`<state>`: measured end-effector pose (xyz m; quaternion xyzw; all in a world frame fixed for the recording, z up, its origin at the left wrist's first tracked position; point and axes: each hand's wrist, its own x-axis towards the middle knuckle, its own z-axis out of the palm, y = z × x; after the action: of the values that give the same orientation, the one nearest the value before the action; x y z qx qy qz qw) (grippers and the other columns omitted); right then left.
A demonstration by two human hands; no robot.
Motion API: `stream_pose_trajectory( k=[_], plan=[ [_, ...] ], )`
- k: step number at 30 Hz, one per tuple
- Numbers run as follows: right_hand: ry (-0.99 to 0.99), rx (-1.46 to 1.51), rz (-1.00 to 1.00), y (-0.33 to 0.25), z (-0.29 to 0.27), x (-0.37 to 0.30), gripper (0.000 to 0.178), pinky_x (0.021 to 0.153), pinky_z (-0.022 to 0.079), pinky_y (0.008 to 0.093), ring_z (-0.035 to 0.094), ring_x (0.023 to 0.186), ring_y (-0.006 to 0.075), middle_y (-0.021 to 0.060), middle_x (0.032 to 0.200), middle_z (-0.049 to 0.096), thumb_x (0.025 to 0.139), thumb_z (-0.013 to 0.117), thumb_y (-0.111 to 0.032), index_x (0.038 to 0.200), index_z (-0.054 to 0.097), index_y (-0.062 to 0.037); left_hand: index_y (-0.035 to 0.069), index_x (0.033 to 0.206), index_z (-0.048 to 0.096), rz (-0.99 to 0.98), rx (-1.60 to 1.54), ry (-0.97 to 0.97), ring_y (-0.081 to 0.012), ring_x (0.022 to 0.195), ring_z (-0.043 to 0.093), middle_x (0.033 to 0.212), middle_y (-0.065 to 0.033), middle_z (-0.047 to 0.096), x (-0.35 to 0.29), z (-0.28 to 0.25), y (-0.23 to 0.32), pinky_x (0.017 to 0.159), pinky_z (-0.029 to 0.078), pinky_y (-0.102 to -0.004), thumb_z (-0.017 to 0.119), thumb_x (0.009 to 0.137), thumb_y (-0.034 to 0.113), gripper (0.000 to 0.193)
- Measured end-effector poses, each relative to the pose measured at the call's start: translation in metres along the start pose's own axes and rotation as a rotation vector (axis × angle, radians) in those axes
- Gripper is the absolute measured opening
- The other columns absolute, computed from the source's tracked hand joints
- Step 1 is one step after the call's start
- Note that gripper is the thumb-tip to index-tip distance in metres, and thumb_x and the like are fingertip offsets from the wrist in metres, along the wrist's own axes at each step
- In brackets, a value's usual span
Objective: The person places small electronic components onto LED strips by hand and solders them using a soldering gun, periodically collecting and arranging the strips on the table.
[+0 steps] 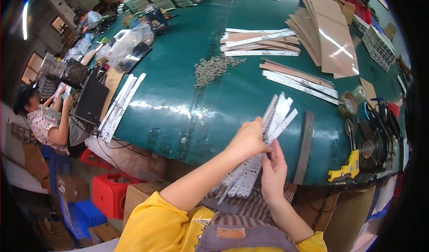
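A fanned bundle of long, narrow white strips (278, 113), which look like circuit-board strips, slants across the front edge of the table. My left hand (251, 136) is closed around its middle. Lower down on the right side, my right hand (273, 169) grips the same bundle between thumb and fingers. The upper ends spread apart over the green tabletop, while the lower ends hang above my striped apron (237, 211). My left fingers are partly hidden behind the strips. Just right of the bundle lies a dark grey flat bar (304, 147).
Loose strips (263, 42) and a pile of small metal parts (215, 69) lie on the green table (174, 95). Brown boards (328, 37) stand at back right. A yellow glue gun (346, 168) and a small fan (371, 147) sit right. Someone (49, 118) works at left near a red stool (111, 194).
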<state>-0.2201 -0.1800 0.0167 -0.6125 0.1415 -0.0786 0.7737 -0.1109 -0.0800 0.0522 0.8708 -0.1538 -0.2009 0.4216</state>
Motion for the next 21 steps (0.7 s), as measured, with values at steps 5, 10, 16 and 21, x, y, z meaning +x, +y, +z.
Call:
stream_pose_trajectory(
  k=[5,10,16,21],
  plan=[
    [-0.118,-0.001,0.229,-0.024,-0.013,0.006,0.050,0.104,0.041,0.0311,0.053,0.122,0.0200,0.0215,0.139,0.050,0.098,0.055,-0.008,0.143,0.036,0.0060,-0.007,0.106,0.052,-0.047,0.107,0.020,-0.0453,0.100,0.064,0.101,-0.0295,0.066,-0.010,-0.001,0.001,0.084,0.050,-0.0468,0.081,0.064,0.015,0.055],
    [-0.229,-0.016,0.308,-0.025,-0.027,0.008,0.037,0.107,0.038,0.0307,0.050,0.127,0.0189,0.0168,0.135,0.054,0.099,0.056,-0.009,0.132,0.046,0.0021,-0.004,0.104,0.048,0.050,0.109,0.128,-0.0490,0.100,0.060,0.100,-0.0304,0.064,-0.021,0.020,-0.004,0.082,0.049,-0.0497,0.075,0.067,0.006,0.047],
    [-0.269,-0.128,0.234,-0.025,-0.040,0.015,0.029,0.097,0.046,0.0290,0.059,0.114,0.0168,0.0154,0.122,0.063,0.098,0.058,-0.010,0.124,0.053,0.0013,-0.003,0.104,0.044,-0.004,0.064,0.053,-0.0492,0.092,0.063,0.091,-0.0300,0.065,-0.026,0.020,0.004,0.075,0.051,-0.0502,0.075,0.072,0.008,0.046],
    [-0.268,-0.096,0.183,-0.024,-0.051,0.020,0.022,0.084,0.052,0.0263,0.066,0.097,0.0136,0.0114,0.101,0.071,0.097,0.059,-0.010,0.116,0.058,0.0024,-0.002,0.109,0.039,0.099,0.195,0.059,-0.0491,0.086,0.064,0.084,-0.0311,0.064,-0.033,0.030,0.003,0.073,0.051,-0.0552,0.073,0.076,0.012,0.049]
  ],
)
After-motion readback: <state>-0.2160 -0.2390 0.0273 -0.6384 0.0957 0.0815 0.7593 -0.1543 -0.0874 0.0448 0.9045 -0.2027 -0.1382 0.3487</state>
